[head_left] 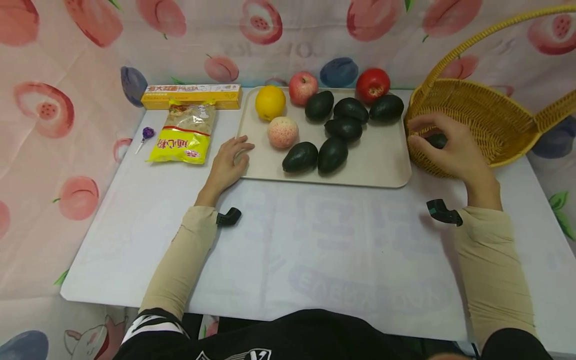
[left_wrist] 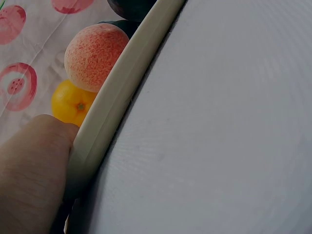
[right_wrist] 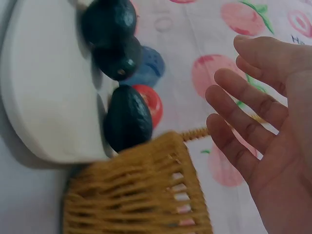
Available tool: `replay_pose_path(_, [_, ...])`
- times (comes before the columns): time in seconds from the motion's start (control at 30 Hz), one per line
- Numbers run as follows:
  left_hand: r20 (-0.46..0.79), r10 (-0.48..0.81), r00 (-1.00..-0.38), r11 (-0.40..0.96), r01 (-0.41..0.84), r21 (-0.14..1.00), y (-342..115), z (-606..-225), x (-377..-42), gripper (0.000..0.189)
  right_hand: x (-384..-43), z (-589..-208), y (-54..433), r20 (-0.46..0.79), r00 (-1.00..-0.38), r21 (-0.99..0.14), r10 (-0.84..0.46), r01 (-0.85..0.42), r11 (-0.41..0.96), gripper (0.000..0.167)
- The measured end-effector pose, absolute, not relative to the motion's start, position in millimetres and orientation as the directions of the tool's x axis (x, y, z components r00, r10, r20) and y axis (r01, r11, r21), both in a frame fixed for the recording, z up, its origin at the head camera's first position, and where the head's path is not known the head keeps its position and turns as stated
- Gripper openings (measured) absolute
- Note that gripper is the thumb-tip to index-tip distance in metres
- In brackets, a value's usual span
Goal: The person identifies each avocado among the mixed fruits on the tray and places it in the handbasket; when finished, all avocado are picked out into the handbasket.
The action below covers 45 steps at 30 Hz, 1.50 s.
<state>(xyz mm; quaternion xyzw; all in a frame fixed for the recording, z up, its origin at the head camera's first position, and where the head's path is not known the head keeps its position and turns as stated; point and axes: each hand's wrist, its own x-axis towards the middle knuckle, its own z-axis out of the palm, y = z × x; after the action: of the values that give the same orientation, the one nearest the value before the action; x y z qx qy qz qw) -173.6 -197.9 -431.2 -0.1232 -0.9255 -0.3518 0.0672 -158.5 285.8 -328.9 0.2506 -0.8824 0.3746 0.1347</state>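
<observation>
My left hand (head_left: 227, 164) rests on the left front corner of a beige tray (head_left: 373, 170), its fingers and thumb relaxed over the rim. At the near side of a yellow wicker basket (head_left: 513, 140), my right hand (head_left: 454, 145) hovers with fingers apart; the right wrist view shows nothing in its grasp. A dark avocado (head_left: 436, 140) shows inside the basket, partly hidden by that hand. Several avocados (head_left: 333, 155) lie on the tray, with a peach (head_left: 283, 132) and an orange (head_left: 270, 102) nearest my left hand. A pink apple (head_left: 303, 88) and a red tomato-like fruit (head_left: 373, 85) sit along the back rim.
Left of the tray lie a yellow pasta box (head_left: 193, 96), a yellow bag of pasta (head_left: 183, 134) and a purple lollipop (head_left: 147, 133). The basket's tall handle (head_left: 486, 35) arches up at the right. A fruit-print cloth (head_left: 193, 55) hangs behind the white table (head_left: 315, 250).
</observation>
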Motion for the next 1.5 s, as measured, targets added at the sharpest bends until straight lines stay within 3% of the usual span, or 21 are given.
replay_pose_path(0.23, [0.227,0.189,-0.955,0.719,0.292,0.631,-197.5,-433.1,-173.4,0.03,-164.0,-344.4,270.6,0.453,-0.766,-0.544,-0.457,-0.643,0.539,0.04])
replay_pose_path(0.63, [0.242,0.193,-0.951,0.718,0.305,0.626,-197.4,-430.0,-174.5,0.03,-164.4,-359.9,223.3,0.365,-0.726,-0.486,-0.583,-0.683,0.546,0.038])
replay_pose_path(0.83, [0.257,0.184,-0.949,0.721,0.308,0.621,-194.6,-429.0,-175.0,0.029,-163.4,-370.2,194.1,0.396,-0.634,-0.404,-0.664,-0.77,0.494,0.048])
replay_pose_path(0.93, [0.263,0.151,-0.953,0.733,0.286,0.618,-190.9,-428.3,-175.0,0.027,-163.0,-372.9,184.5,0.379,-0.62,-0.387,-0.687,-0.78,0.491,0.056])
replay_pose_path(1.07, [0.257,0.09,-0.962,0.782,0.229,0.58,-183.8,-425.7,-177.0,0.024,-163.0,-374.9,179.7,0.323,-0.626,-0.395,-0.71,-0.771,0.499,0.061])
replay_pose_path(1.23, [0.207,0.068,-0.976,0.853,0.164,0.495,-177.1,-419.4,-182.0,0.023,-162.8,-375.2,181.2,0.286,-0.657,-0.38,-0.698,-0.746,0.547,0.056])
replay_pose_path(1.5, [0.278,0.091,-0.956,0.832,0.227,0.506,-174.7,-425.9,-188.1,0.021,-166.7,-369.1,184.5,0.231,-0.726,-0.383,-0.648,-0.68,0.625,0.049])
